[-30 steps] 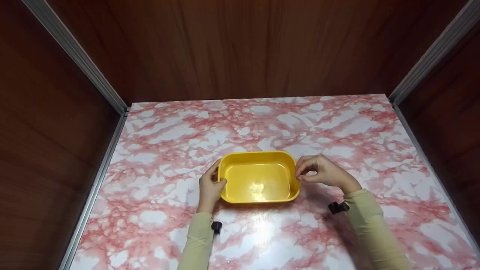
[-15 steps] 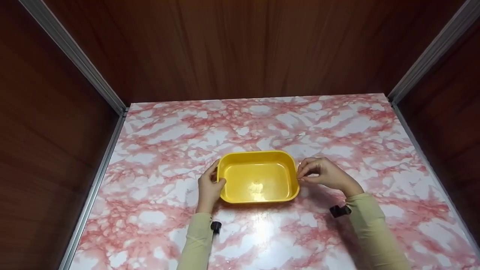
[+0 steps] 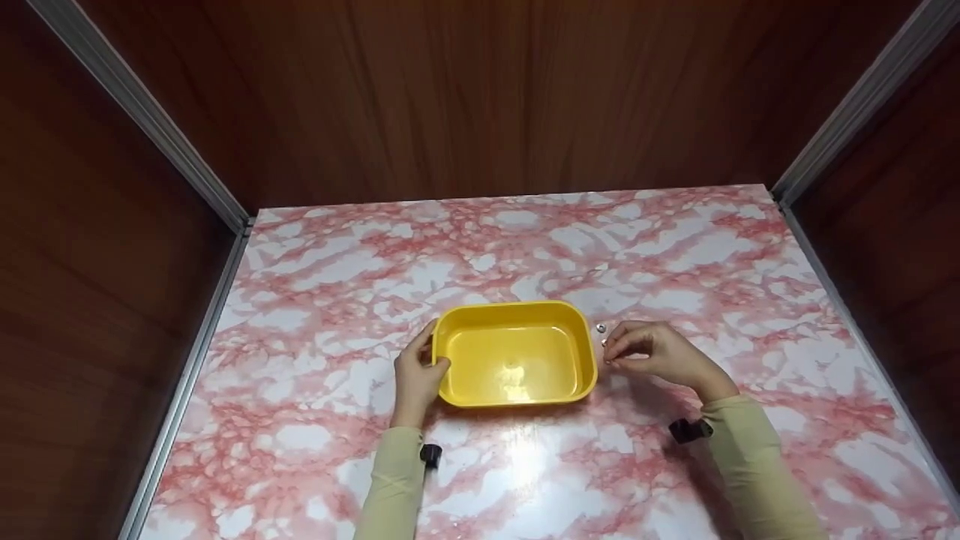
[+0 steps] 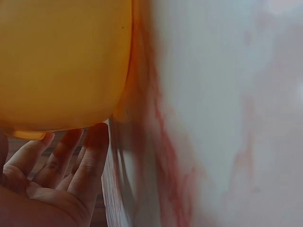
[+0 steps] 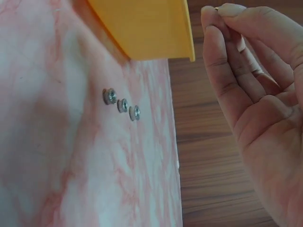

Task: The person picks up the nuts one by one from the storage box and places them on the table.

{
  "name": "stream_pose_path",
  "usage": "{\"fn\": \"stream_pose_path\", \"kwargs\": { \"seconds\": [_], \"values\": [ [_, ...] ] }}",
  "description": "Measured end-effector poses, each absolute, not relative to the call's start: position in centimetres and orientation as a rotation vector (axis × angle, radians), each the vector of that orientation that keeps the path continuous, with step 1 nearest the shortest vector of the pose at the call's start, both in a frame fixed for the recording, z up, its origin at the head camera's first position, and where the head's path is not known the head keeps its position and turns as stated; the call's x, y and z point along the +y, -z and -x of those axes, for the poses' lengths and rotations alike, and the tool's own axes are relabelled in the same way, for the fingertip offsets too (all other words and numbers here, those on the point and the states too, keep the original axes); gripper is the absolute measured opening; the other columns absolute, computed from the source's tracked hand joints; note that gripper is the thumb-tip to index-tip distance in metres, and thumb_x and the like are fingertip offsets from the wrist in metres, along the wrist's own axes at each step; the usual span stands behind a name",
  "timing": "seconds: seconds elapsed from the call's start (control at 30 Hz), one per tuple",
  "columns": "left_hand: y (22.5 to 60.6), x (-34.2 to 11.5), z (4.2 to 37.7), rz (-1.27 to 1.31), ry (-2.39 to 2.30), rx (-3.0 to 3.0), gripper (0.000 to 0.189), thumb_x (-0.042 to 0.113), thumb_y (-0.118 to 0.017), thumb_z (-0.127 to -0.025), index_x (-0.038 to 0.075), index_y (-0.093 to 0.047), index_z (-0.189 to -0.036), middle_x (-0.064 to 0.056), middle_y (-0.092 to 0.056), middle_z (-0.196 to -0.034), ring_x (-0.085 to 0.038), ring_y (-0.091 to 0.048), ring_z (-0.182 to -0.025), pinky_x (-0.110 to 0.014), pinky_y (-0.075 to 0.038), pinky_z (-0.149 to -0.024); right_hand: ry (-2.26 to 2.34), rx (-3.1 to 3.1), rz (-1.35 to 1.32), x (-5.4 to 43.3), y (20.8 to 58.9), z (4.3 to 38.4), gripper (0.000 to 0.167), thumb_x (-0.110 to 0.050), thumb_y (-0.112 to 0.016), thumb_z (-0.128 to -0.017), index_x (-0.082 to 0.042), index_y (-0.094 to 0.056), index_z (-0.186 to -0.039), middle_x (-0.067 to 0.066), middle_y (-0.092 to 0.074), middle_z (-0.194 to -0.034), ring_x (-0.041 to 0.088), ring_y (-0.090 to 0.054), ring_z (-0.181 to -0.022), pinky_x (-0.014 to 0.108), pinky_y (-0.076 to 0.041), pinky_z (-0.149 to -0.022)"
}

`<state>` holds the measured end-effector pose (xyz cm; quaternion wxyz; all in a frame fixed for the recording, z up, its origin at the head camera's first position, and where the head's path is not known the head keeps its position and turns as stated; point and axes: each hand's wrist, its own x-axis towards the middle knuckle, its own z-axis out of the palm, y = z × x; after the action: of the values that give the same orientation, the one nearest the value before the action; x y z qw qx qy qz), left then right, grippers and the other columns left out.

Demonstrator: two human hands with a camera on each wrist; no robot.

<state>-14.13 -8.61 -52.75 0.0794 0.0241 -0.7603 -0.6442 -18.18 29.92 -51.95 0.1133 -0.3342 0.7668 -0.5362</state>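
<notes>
A yellow plastic tub (image 3: 517, 341) with rounded corners stands upright on the table in the head view. My left hand (image 3: 417, 375) grips its left end, thumb over the rim, fingers along the outer wall; the left wrist view shows those fingers (image 4: 90, 165) beneath the tub's wall. My right hand (image 3: 656, 352) is just right of the tub, thumb and index fingertips pinched together, with a tiny sliver of something between them in the right wrist view. Beside it, several small round metal pieces with dark centres, resembling nuts (image 5: 123, 105), lie in a row.
The table (image 3: 337, 300) has a red and white marbled top. Dark wood-grain panels (image 3: 480, 97) with metal corner profiles (image 3: 135, 105) enclose it at the back and sides. Each sleeve carries a black wrist camera (image 3: 690, 430).
My right hand has moved from the tub's right rim to the right and slightly nearer, uncovering small metal pieces on the table. The left hand keeps its grip on the tub.
</notes>
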Motion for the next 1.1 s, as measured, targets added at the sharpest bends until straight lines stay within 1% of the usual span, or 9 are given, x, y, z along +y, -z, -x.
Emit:
{"fn": "stream_pose_path", "kwargs": {
  "seconds": [0.13, 0.23, 0.37, 0.43, 0.5, 0.63, 0.73, 0.9, 1.1],
  "values": [
    [52.8, -8.7, 14.1, -0.074, 1.944, -2.270, 0.063, -0.016, -0.056, -0.074, -0.003, -0.052, -0.135, -0.032, -0.059, -0.111, -0.046, -0.061, -0.095, -0.035, -0.056, -0.070, 1.576, 2.250, 0.948, 29.7, 51.5, 17.6, 0.016, 0.013, -0.067, -0.080, 0.006, -0.071, -0.092, 0.023, -0.064, -0.098, 0.028, -0.058, -0.100, 0.029, -0.051, -0.088],
    [52.8, -8.7, 14.2, -0.075, 1.938, -2.273, 0.063, -0.016, -0.056, -0.074, -0.002, -0.052, -0.135, -0.033, -0.060, -0.109, -0.046, -0.061, -0.094, -0.032, -0.056, -0.068, 1.589, 2.236, 0.935, 29.4, 50.7, 17.1, 0.016, 0.013, -0.066, -0.080, 0.005, -0.071, -0.093, 0.024, -0.063, -0.098, 0.030, -0.058, -0.100, 0.030, -0.051, -0.089],
    [53.0, -8.7, 14.3, -0.083, 1.939, -2.279, 0.063, -0.015, -0.056, -0.073, -0.001, -0.053, -0.135, -0.034, -0.061, -0.104, -0.046, -0.061, -0.092, -0.029, -0.055, -0.065, 1.594, 2.233, 0.935, 29.3, 50.1, 16.6, 0.021, 0.014, -0.065, -0.081, -0.001, -0.073, -0.093, 0.022, -0.063, -0.097, 0.032, -0.058, -0.098, 0.031, -0.051, -0.088],
    [53.2, -8.8, 14.3, -0.081, 1.940, -2.274, 0.063, -0.015, -0.057, -0.073, -0.001, -0.053, -0.135, -0.033, -0.061, -0.105, -0.046, -0.061, -0.093, -0.029, -0.055, -0.066, 1.592, 2.237, 0.922, 29.3, 50.1, 16.4, 0.021, 0.014, -0.065, -0.080, -0.001, -0.073, -0.093, 0.022, -0.063, -0.097, 0.032, -0.059, -0.097, 0.030, -0.051, -0.087],
    [54.1, -8.9, 14.6, -0.079, 1.941, -2.264, 0.064, -0.016, -0.057, -0.073, -0.001, -0.052, -0.135, -0.032, -0.061, -0.107, -0.047, -0.061, -0.093, -0.032, -0.056, -0.067, 1.593, 2.236, 0.900, 29.4, 50.3, 16.3, 0.021, 0.013, -0.066, -0.080, -0.002, -0.073, -0.093, 0.022, -0.063, -0.096, 0.031, -0.059, -0.096, 0.030, -0.051, -0.087],
    [56.0, -9.1, 15.3, -0.091, 1.913, -2.260, 0.065, -0.015, -0.058, -0.073, 0.003, -0.054, -0.135, -0.028, -0.061, -0.110, -0.043, -0.063, -0.091, -0.036, -0.056, -0.067, 1.593, 2.230, 0.862, 29.5, 50.8, 16.1, 0.019, 0.012, -0.066, -0.080, -0.001, -0.072, -0.093, 0.023, -0.063, -0.096, 0.030, -0.060, -0.096, 0.031, -0.052, -0.087],
    [56.8, -9.1, 15.6, -0.111, 1.896, -2.270, 0.066, -0.014, -0.059, -0.074, 0.009, -0.055, -0.136, -0.024, -0.063, -0.107, -0.038, -0.064, -0.090, -0.033, -0.056, -0.065, 1.586, 2.227, 0.867, 29.7, 51.1, 16.0, 0.019, 0.013, -0.066, -0.081, -0.001, -0.071, -0.094, 0.023, -0.064, -0.096, 0.030, -0.061, -0.094, 0.031, -0.052, -0.085],
    [57.1, -9.2, 15.8, -0.114, 1.892, -2.282, 0.067, -0.012, -0.059, -0.073, 0.011, -0.056, -0.136, -0.023, -0.065, -0.101, -0.033, -0.064, -0.088, -0.029, -0.056, -0.061, 1.571, 2.240, 0.869, 30.0, 51.3, 15.9, 0.020, 0.013, -0.065, -0.082, -0.002, -0.071, -0.094, 0.021, -0.065, -0.094, 0.029, -0.062, -0.090, 0.031, -0.053, -0.081],
    [57.0, -9.1, 15.8, -0.114, 1.877, -2.300, 0.067, -0.012, -0.059, -0.073, 0.012, -0.056, -0.136, -0.022, -0.065, -0.103, -0.033, -0.065, -0.090, -0.033, -0.056, -0.065, 1.521, 2.288, 0.855, 30.2, 51.4, 15.7, 0.020, 0.010, -0.066, -0.082, -0.004, -0.071, -0.095, 0.022, -0.065, -0.094, 0.027, -0.062, -0.088, 0.032, -0.053, -0.080]
  ]
}}
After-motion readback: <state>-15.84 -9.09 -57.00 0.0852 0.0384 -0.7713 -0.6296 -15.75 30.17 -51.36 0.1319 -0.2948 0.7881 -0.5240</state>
